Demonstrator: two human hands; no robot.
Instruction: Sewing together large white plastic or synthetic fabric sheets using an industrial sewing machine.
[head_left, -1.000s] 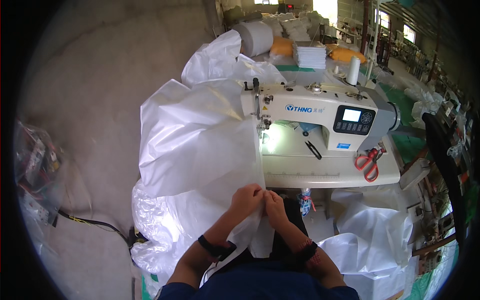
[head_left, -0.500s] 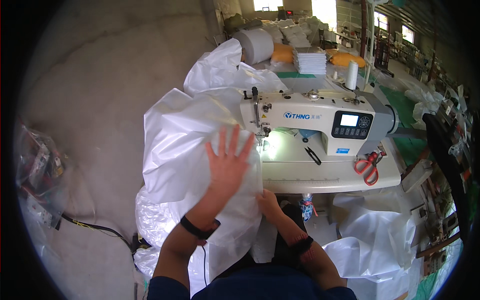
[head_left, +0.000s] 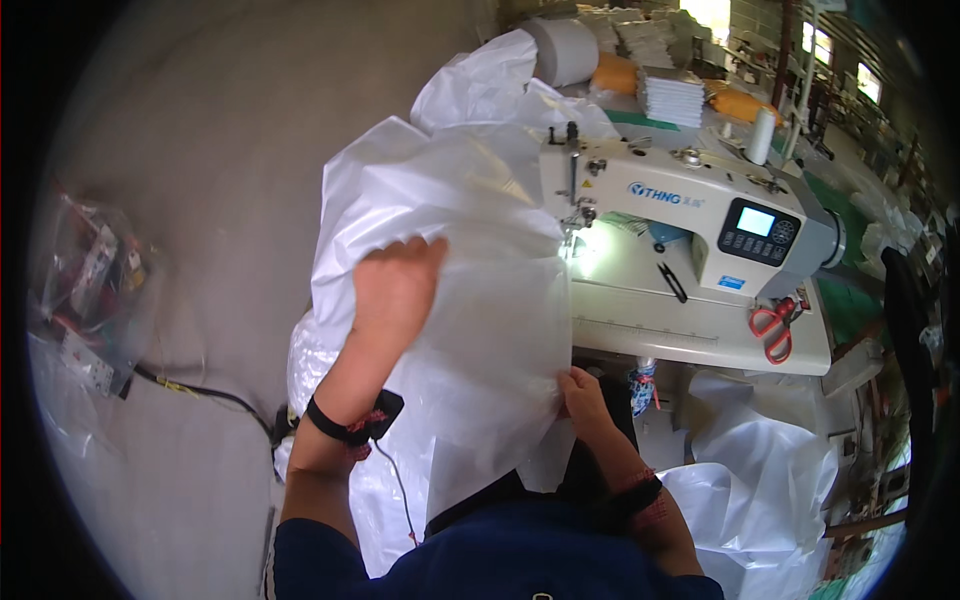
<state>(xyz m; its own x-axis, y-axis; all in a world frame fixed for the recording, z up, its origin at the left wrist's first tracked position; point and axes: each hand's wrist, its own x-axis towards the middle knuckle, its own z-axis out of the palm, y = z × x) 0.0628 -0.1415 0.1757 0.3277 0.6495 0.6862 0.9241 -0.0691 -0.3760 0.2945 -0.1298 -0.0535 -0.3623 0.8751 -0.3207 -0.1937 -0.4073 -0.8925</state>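
Observation:
A large white plastic sheet (head_left: 490, 330) spreads over the left of the sewing table and drapes down to my lap. Its right edge runs up to the lit needle area of a white sewing machine (head_left: 680, 190). Over the sheet's left part, my left hand (head_left: 395, 290) is curled closed with knuckles up; its fingertips are hidden, so whether it grips the sheet cannot be seen. Close to the table's front edge, my right hand (head_left: 588, 400) pinches the sheet's right edge between thumb and fingers. Thread snips (head_left: 672, 282) lie on the machine bed, near red-handled scissors (head_left: 772, 335).
A white thread cone (head_left: 761, 136) stands behind the machine. Farther back are a big white roll (head_left: 565, 52) and a stack of white sheets (head_left: 672, 97). More white sheeting (head_left: 750, 460) hangs at lower right. A black cable (head_left: 215, 396) crosses the floor at left.
My left hand was spread flat on the sheet near the needle; it has drawn left and curled closed. My right hand still holds the edge. The whole view has shifted.

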